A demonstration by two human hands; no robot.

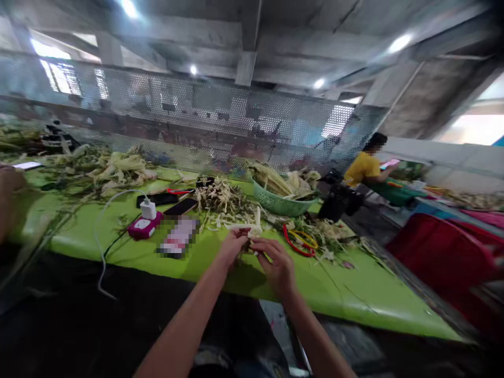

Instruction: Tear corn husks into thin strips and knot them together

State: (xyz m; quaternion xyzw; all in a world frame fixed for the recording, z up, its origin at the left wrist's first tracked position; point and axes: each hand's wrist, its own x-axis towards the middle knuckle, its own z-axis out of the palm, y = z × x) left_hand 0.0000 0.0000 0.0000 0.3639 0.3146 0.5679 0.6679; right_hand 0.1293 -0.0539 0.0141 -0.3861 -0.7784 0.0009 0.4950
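Observation:
Above the green tabletop (220,273), my two hands meet fingertip to fingertip around a pale, whitish strip of what looks like corn husk (255,229). My left hand (234,245) pinches it from the left, fingers closed. My right hand (277,261) has thumb and forefinger curled against its near side. Fingers partly cover the strip, so its full shape is hidden. Just beyond lies a pile of small, pale twisted husk pieces (220,197) with loose scraps around it. A green basket (281,205) behind holds long dry husks (271,179).
Red (293,244) and yellow (309,239) loops lie right of my hands. To the left are a phone (179,239), a magenta power block (142,227) with a white charger (148,209), and a heap of husks (118,168). A person in yellow (362,167) sits at right.

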